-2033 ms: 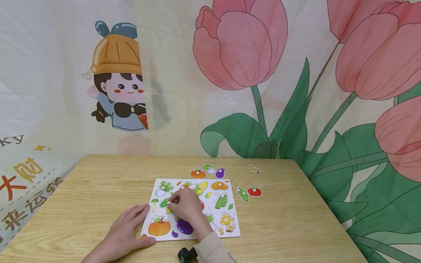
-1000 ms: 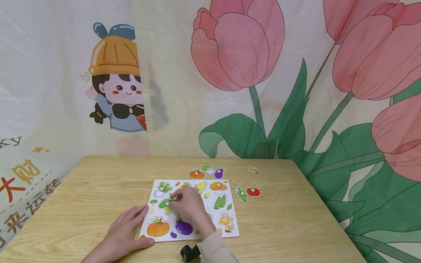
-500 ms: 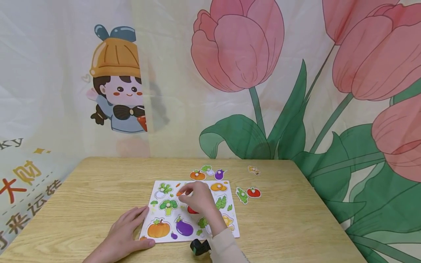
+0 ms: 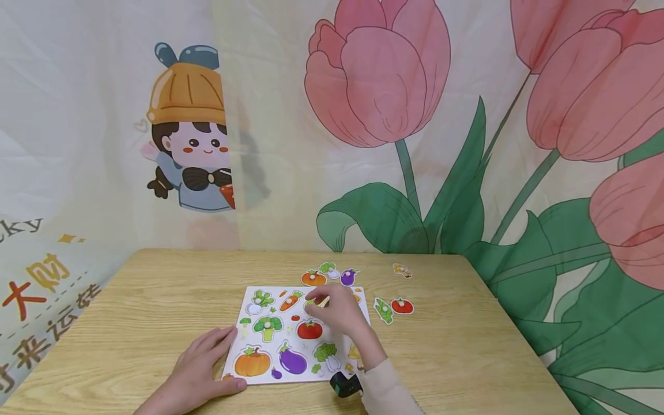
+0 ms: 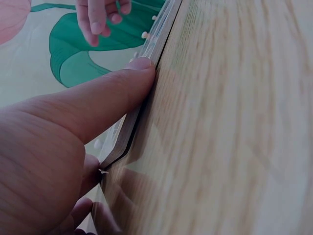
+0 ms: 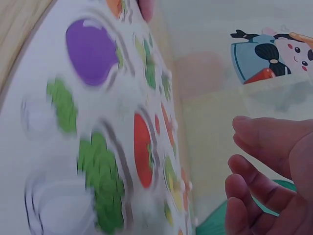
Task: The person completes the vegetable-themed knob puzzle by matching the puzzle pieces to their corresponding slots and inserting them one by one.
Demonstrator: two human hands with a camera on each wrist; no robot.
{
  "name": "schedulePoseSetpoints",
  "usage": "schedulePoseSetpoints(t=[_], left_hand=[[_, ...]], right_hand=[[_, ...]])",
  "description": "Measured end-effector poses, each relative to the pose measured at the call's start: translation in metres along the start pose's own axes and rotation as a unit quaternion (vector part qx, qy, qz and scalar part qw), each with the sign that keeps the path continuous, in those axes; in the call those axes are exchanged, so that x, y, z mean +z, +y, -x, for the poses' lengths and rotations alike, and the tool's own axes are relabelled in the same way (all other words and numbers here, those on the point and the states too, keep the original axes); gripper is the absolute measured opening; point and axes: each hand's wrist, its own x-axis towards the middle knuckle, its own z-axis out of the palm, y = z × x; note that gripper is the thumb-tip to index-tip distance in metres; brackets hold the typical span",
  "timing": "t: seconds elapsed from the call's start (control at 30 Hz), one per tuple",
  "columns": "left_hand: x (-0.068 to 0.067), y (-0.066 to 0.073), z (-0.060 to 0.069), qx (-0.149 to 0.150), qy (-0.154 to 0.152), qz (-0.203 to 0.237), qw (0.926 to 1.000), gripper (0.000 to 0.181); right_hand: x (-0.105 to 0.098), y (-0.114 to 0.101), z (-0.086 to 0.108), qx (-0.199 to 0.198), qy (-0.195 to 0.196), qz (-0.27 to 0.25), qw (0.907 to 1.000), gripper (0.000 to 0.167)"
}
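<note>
A white vegetable puzzle board [image 4: 310, 347] lies on the table. My left hand [image 4: 199, 363] rests at its left edge, fingers along the side and thumb on the near corner; the left wrist view shows the thumb [image 5: 107, 95] touching the edge. My right hand [image 4: 337, 308] hovers over the far right part, fingers loosely bent, and the right wrist view shows nothing between the fingertips. It partly covers the corn. The knobbed broccoli piece [image 4: 267, 328], carrot piece [image 4: 291, 301] and radish piece [image 4: 259, 301] sit in their slots. The pumpkin, eggplant and tomato slots show only printed pictures.
Behind the board lie a loose pumpkin piece [image 4: 313, 278], cabbage piece [image 4: 328, 269] and eggplant piece [image 4: 349, 277]. Right of it are a pea pod piece [image 4: 383, 311], a tomato piece [image 4: 402, 306] and a mushroom piece [image 4: 402, 270]. A black device [image 4: 344, 384] is at my right wrist.
My right hand has let go of the broccoli piece, lifted and moved right across the carrot to above the corn. The left hand stays at the board's edge.
</note>
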Motion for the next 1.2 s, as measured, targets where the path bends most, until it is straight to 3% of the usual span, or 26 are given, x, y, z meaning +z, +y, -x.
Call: schedulePoseSetpoints(t=[0.53, 0.97, 1.2], left_hand=[[0.0, 0.0, -0.002, -0.013, -0.016, -0.007, 0.9998, 0.107], [-0.001, 0.001, -0.001, -0.009, -0.011, -0.007, 0.9999, 0.107], [0.0, 0.0, -0.002, -0.014, -0.016, -0.001, 0.9998, 0.109]], right_hand=[[-0.073, 0.069, 0.019, 0.021, 0.023, 0.075, 0.9967, 0.017], [-0.112, 0.143, 0.031, 0.048, 0.054, 0.106, 0.9917, 0.013], [-0.13, 0.169, 0.035, 0.07, 0.05, 0.101, 0.9912, 0.012]])
